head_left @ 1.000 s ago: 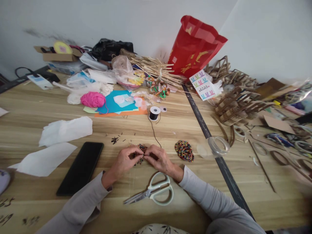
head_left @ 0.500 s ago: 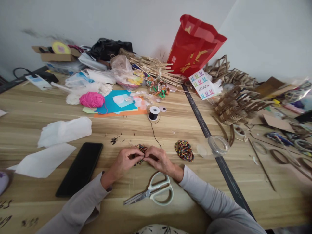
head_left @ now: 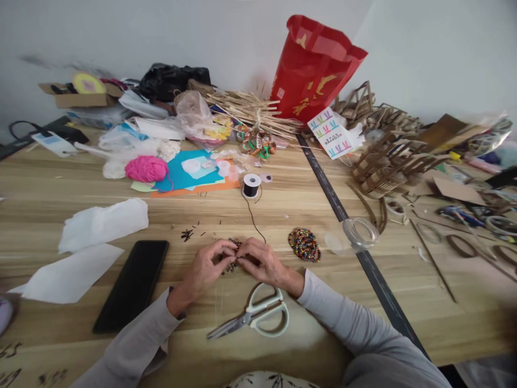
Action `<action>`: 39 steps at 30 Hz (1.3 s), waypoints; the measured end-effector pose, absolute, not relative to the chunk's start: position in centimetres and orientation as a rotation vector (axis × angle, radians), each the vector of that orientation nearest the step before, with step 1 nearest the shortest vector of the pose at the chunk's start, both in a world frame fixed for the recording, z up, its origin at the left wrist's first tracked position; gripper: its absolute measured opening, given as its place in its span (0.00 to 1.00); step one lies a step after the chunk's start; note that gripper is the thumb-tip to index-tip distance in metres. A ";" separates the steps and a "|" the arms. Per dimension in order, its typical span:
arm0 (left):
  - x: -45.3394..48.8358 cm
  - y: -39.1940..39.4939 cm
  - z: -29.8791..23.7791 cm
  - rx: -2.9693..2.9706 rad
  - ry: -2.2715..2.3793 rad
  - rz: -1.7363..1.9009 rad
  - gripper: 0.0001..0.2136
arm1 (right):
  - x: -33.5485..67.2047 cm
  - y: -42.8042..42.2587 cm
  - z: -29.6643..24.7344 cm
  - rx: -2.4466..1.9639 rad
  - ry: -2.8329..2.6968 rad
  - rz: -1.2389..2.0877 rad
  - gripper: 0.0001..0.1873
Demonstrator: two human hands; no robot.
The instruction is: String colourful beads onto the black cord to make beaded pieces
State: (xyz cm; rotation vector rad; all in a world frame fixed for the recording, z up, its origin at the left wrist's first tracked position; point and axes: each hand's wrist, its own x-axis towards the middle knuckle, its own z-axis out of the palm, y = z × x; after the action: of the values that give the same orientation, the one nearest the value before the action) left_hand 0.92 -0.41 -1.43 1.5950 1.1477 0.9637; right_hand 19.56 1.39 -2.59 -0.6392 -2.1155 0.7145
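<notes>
My left hand (head_left: 207, 267) and my right hand (head_left: 262, 261) meet over a small piece of dark beadwork (head_left: 231, 264) on the wooden table (head_left: 283, 215). Both pinch it with closed fingers; most of it is hidden under them. A thin black cord (head_left: 254, 218) runs from the hands up to a spool of black thread (head_left: 252, 185). A finished round beaded piece (head_left: 305, 244) lies just right of my right hand. Scissors (head_left: 256, 315) with pale green handles rest shut below my hands.
A black phone (head_left: 132, 283) and white tissue sheets (head_left: 100, 222) lie to the left. A tape roll (head_left: 361, 231) sits right of the beads. Pink yarn (head_left: 146, 168), coloured paper, a red bag (head_left: 313, 70) and cardboard strips (head_left: 388, 161) crowd the back and right.
The hands stay on the beadwork with only small finger movement. The camera has tilted a little, so everything sits slightly lower and to the left in view.
</notes>
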 end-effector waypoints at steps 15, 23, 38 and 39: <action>0.7 -0.4 -1.3 1.523 1.131 0.971 0.12 | 20.3 1.5 -1.9 -0.846 -1.892 0.936 0.19; 0.8 -0.6 -1.1 1.579 1.132 0.998 0.11 | 19.6 1.4 -2.5 -0.666 -1.989 0.774 0.08; 1.0 -0.7 -1.2 1.735 1.219 1.006 0.09 | 19.5 1.5 -2.6 -0.688 -2.008 0.747 0.09; 1.0 -0.7 -1.1 1.743 1.221 1.008 0.09 | 19.5 1.5 -2.6 -0.687 -2.012 0.747 0.10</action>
State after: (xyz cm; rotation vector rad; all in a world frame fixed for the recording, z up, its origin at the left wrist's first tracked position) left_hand 1.00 -0.68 -1.14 1.7429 1.2205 1.0078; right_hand 19.53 1.51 -2.57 -0.6866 -2.0115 0.7472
